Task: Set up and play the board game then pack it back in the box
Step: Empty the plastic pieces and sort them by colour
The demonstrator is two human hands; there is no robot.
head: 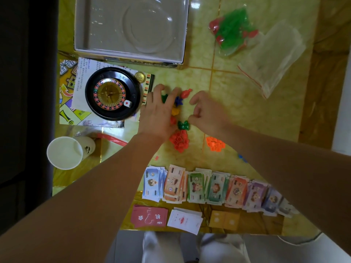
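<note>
Plainly, the head view showed a game still being laid out. Both hands worked over a cluster of small coloured pawns in the middle of the tabletop. The left hand lay over the pawns with its fingers stretched out and slightly apart, touching the pieces rather than gripping any. The right hand had its fingers curled in toward the thumb just beside a green pawn. Motion blur hid whether they pinched anything.

Just below the hands sat a pile of red houses, with an orange pile near it. The play money lay sorted by colour in a row along the near edge. In front of it sat a red card deck, a white deck and a tan deck. The roulette wheel, with a die on it, rested on what looked like the folded board. The box stood open at the far side and showed only its clear insert. A bag of green and red pieces lay unopened beside an empty zip bag.

By my reading, the sorting of money and cards was done. Setting out the pawns was in hand. Unfolding the board, playing, and packing everything back into the box all remained.
</note>
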